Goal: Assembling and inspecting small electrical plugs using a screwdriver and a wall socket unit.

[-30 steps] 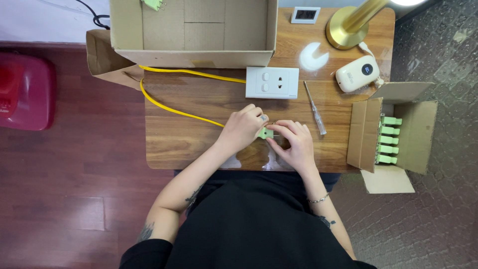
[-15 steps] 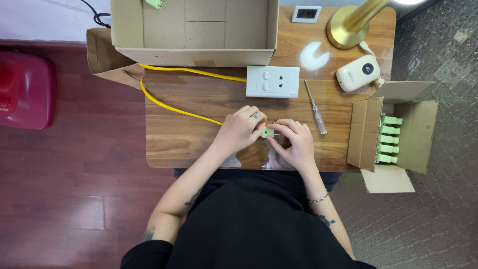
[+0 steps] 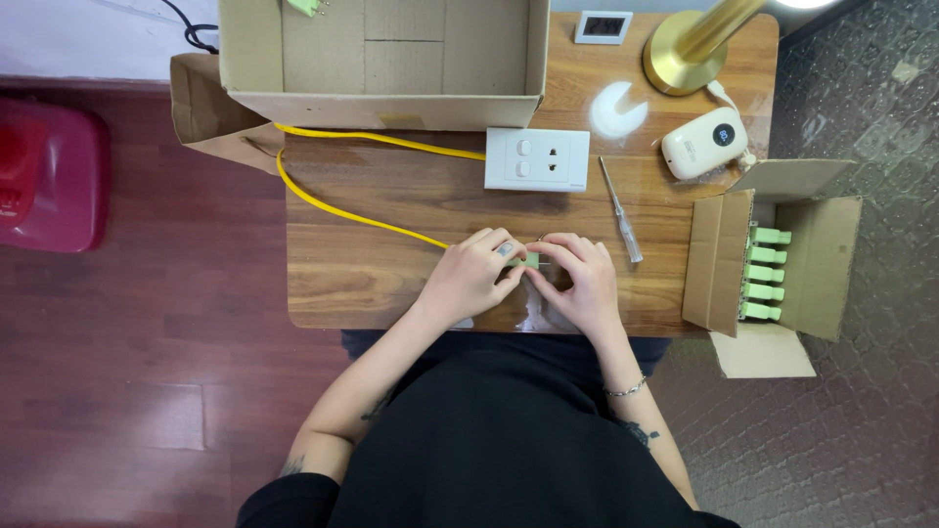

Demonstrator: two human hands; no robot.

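Both hands meet at the near edge of the wooden table (image 3: 391, 284). Left hand (image 3: 469, 277) and right hand (image 3: 577, 284) each pinch an end of a small green connector (image 3: 531, 260), fingers curled tight around it; most of it is hidden between the fingertips. The connector sits low over the table's near-middle, just in front of the person's black shirt.

A yellow cable (image 3: 342, 210) runs from under the left hand across the table toward the far-left corner. A screwdriver (image 3: 621, 210) lies just right of the right hand, handle nearer. Past the hands, mid-table, is a white switch-and-socket plate (image 3: 537, 158).

Off the table's right edge is a small open carton (image 3: 822, 264) with a row of green connectors (image 3: 763, 274) standing in it. Toward the far-right corner: a white handheld device (image 3: 704, 143), a white crescent-shaped piece (image 3: 616, 110), a brass lamp base (image 3: 685, 59). A big open cardboard box (image 3: 381, 59) covers the far-left part of the table. A red object (image 3: 49, 176) sits on the floor, well left of the table.
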